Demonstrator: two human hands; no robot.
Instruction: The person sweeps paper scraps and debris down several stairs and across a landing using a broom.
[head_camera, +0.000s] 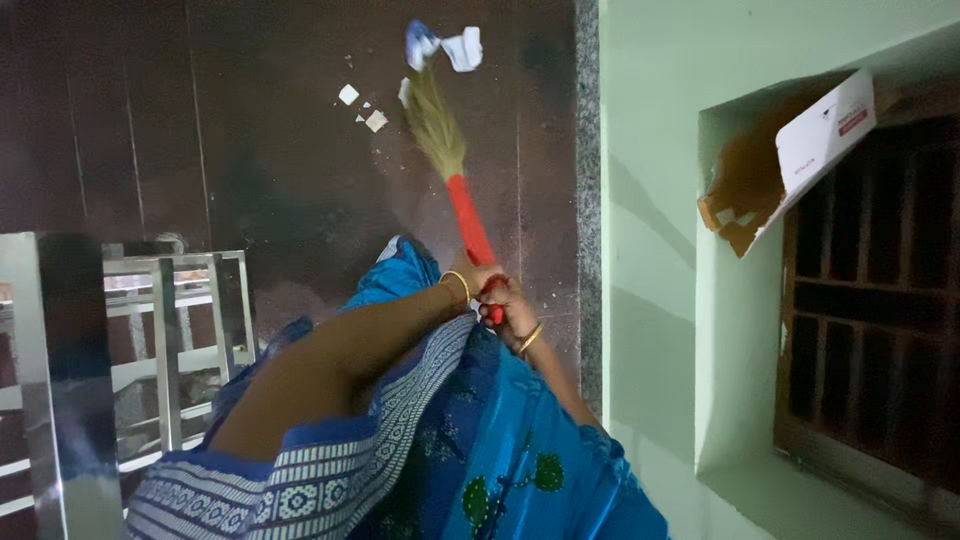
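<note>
Both hands closed around the red handle of a grass broom (446, 150), grips stacked at its near end. Left hand (472, 280) fully curled on the handle, gold bangle at the wrist; right hand (512, 312) just nearer, also wrapped tight, bangle likewise. Broom slants away toward the far side of the dark tiled floor (260, 140), bristle tip touching crumpled white and blue paper scraps (445, 45). Small pale fragments (362, 108) lie just left of the bristles. Metal rack (170, 340) at near left. Green wall (650, 200) on right, with a torn cardboard box (800, 150) in the window recess.
</note>
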